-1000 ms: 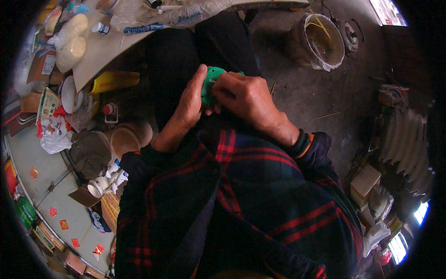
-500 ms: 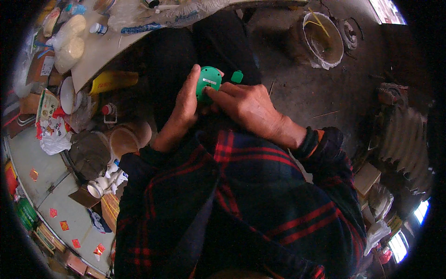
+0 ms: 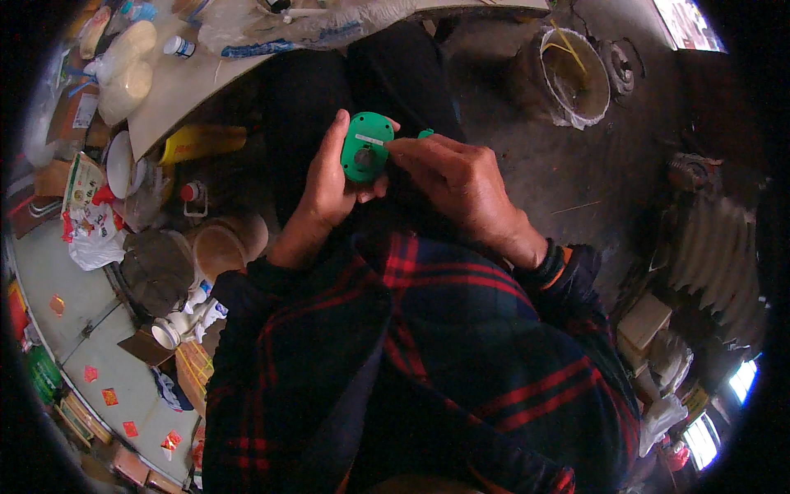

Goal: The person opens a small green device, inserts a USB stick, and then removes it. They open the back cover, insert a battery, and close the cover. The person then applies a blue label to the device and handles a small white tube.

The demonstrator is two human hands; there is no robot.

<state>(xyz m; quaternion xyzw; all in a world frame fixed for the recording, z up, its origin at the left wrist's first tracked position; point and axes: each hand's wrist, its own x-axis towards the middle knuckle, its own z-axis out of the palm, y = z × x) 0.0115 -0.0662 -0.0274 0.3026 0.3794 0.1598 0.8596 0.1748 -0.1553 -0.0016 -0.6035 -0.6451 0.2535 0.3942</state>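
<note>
Right of the green oval plastic case is the right hand, pinch indeterminate; the left hand clasps the case's long left edge.

A pale table at upper left, bearing one small white-and-blue bottle and a crumpled clear plastic bag; a yellow object near the table's edge; at upper right, a bucket with plastic over its rim, a yellow strip inside; small red papers on a grey panel, lower left
</note>
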